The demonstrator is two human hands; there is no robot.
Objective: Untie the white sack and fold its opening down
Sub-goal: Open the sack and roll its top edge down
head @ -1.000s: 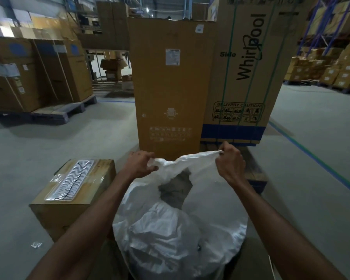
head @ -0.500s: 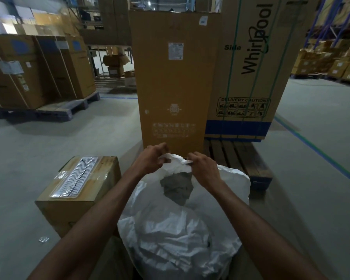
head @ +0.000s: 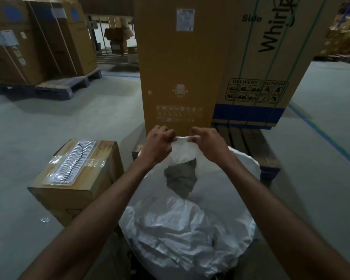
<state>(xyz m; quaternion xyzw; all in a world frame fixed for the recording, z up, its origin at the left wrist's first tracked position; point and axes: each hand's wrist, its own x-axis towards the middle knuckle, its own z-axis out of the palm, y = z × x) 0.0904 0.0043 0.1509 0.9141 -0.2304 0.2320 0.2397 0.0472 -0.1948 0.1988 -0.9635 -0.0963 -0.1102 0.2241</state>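
Note:
A white woven sack (head: 186, 225) stands right in front of me, bulging and crumpled. Its mouth is open, and grey material (head: 181, 178) shows through the gap. My left hand (head: 158, 144) and my right hand (head: 209, 143) are close together at the far rim of the opening. Both pinch the same short stretch of white fabric, pulled taut between them. No tie or cord is visible on the sack.
A taped cardboard box (head: 77, 178) sits on the floor just left of the sack. Behind it a wooden pallet (head: 251, 146) carries two tall cartons (head: 180, 67). More boxed goods on a pallet (head: 38, 47) stand far left. Grey concrete floor lies on both sides.
My hands held the rim wide apart a second ago. The right hand has slid left along the rim, so both now grip it close together at the far edge.

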